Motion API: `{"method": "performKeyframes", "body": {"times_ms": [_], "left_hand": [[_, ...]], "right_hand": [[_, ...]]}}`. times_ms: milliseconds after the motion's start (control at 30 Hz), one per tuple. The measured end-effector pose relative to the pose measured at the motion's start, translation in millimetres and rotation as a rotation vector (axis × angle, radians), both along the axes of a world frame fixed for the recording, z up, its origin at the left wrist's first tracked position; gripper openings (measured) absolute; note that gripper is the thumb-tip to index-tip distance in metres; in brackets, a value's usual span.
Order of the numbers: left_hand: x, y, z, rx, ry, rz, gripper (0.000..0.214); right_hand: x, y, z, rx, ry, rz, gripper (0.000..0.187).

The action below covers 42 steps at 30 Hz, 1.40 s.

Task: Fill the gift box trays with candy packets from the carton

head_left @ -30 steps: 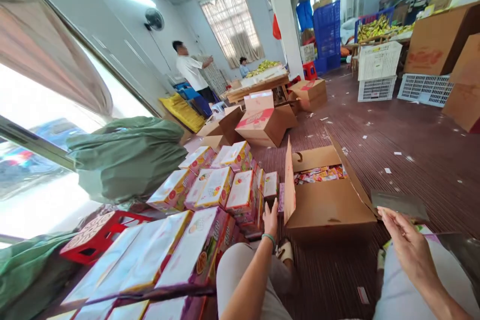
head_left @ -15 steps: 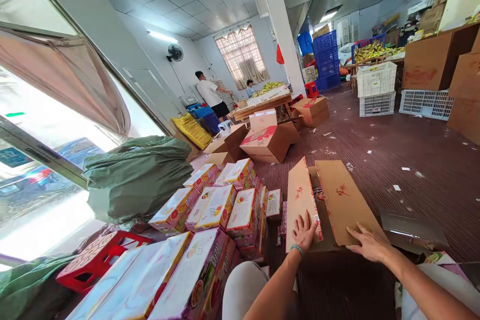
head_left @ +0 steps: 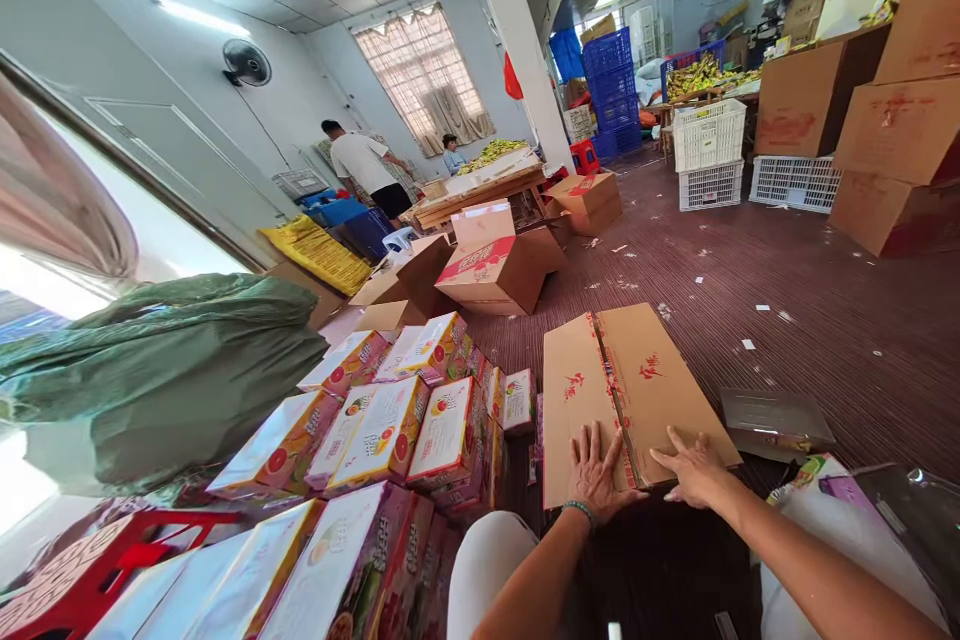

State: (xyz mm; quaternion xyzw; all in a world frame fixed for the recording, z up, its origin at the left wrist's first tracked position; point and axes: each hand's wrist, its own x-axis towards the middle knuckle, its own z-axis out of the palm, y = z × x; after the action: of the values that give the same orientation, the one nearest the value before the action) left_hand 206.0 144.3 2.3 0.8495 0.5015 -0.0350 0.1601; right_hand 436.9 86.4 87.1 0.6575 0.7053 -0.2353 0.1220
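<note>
A brown cardboard box [head_left: 630, 375] sits on the floor in front of me with both top flaps folded down shut. My left hand [head_left: 598, 465] lies flat and open on the left flap near its front edge. My right hand [head_left: 694, 468] presses flat on the right flap, fingers spread. A green band is on my left wrist. To the left stand several white and pink fruit-printed cartons [head_left: 390, 420] in rows.
A green sack [head_left: 157, 370] lies at the left by a red crate [head_left: 90, 570]. More brown boxes [head_left: 495, 270] stand further off. A foil packet [head_left: 776, 420] lies at the right. White baskets [head_left: 709, 155], stacked boxes [head_left: 892, 130] and two people [head_left: 364, 165] at a table are at the back.
The box stood open a second ago with packets showing. Both flaps have been folded down, and my hands now press flat on the closed top. My view has swung a little to the left.
</note>
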Motion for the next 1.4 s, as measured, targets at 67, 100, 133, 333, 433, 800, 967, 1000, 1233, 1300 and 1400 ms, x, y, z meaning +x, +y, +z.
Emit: {"method": "performKeyframes", "body": {"times_ms": [67, 100, 133, 333, 433, 800, 967, 1000, 1233, 1300, 1400], "left_hand": [[-2, 1, -1.8, 0.015, -0.011, -0.023, 0.118], [-2, 2, -2.3, 0.026, -0.013, -0.023, 0.117], [-2, 2, -2.7, 0.034, -0.012, -0.021, 0.117], [-3, 8, -5.6, 0.039, -0.016, -0.139, 0.116], [-2, 15, -5.9, 0.048, -0.034, -0.303, 0.111], [-1, 11, 6.5, 0.015, -0.067, -0.324, 0.101], [-4, 13, 0.9, 0.071, -0.092, -0.319, 0.089], [-3, 13, -0.3, 0.083, -0.097, -0.313, 0.089], [-9, 4, 16.3, 0.098, -0.024, -0.043, 0.065], [-22, 0, 23.8, 0.220, -0.007, 0.222, 0.060], [-39, 2, 33.2, 0.295, -0.016, 0.644, 0.066]], "right_hand": [[-1, 2, -3.6, 0.017, -0.002, -0.004, 0.082], [-2, 3, -5.7, 0.020, -0.001, -0.010, 0.081], [-3, 4, -7.9, 0.023, -0.001, -0.015, 0.081], [-8, 11, -13.1, 0.015, 0.005, -0.054, 0.085], [-7, 10, -13.5, -0.004, 0.012, -0.054, 0.091], [4, 4, -13.0, -0.023, 0.126, -0.049, 0.099], [5, -3, -17.1, 0.007, 0.031, 0.015, 0.119], [5, -4, -21.3, 0.041, -0.003, 0.031, 0.120], [21, 1, -43.8, 0.283, 0.013, 0.159, 0.112], [26, 4, -46.1, 0.303, 0.063, 0.186, 0.110], [32, 10, -49.4, 0.301, 0.077, 0.228, 0.115]]}}
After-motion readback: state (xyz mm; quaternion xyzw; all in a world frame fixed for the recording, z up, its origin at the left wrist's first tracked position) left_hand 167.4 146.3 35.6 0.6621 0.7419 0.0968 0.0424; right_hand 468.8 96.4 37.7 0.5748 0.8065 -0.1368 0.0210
